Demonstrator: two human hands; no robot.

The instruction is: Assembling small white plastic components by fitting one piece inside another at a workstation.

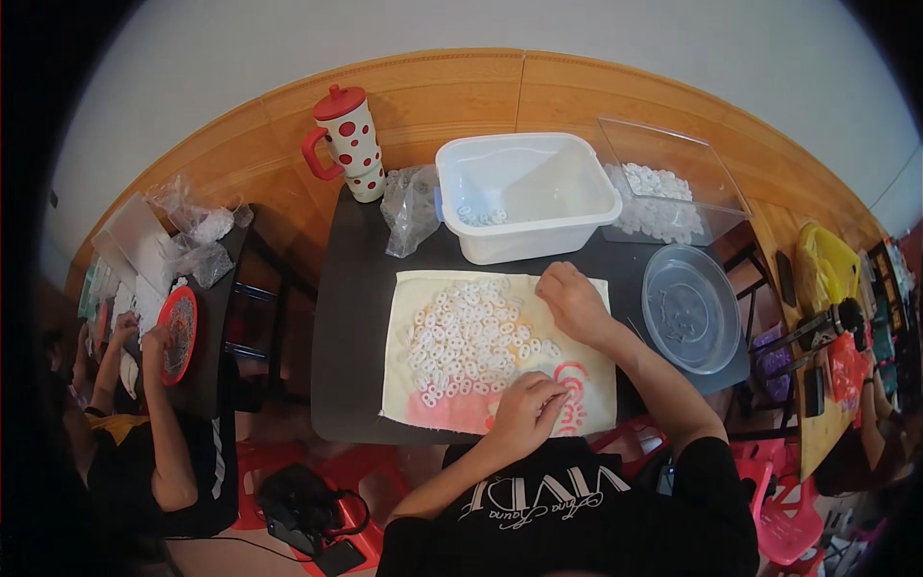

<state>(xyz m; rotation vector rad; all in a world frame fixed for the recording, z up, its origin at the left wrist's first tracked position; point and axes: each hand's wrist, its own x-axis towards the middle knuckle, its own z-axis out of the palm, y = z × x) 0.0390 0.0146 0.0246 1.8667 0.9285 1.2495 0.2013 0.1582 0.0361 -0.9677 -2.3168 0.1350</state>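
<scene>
A pale yellow cloth (pixel 404 308) with pink and red print lies on the dark table in front of me. Many small white figure-eight-shaped pieces (pixel 461 332) are spread over its left and middle part. My left hand (pixel 527 412) is over the cloth's near edge, to the right of the pieces, thumb and fingers pinched together. Whatever is between those fingertips is too small to make out. Farther back, near the cloth's far right corner, my right hand (pixel 573 300) rests with fingers curled inward. Its fingertips are partly hidden, and I cannot see what they hold.
Behind the cloth stands a white tub (pixel 534 245) with a few white pieces inside. A spotted tumbler (pixel 351 144) and plastic bag (pixel 411 212) are left of it. To the right are a clear bin (pixel 673 197) of white pieces and a round clear lid (pixel 690 308). People work at both sides.
</scene>
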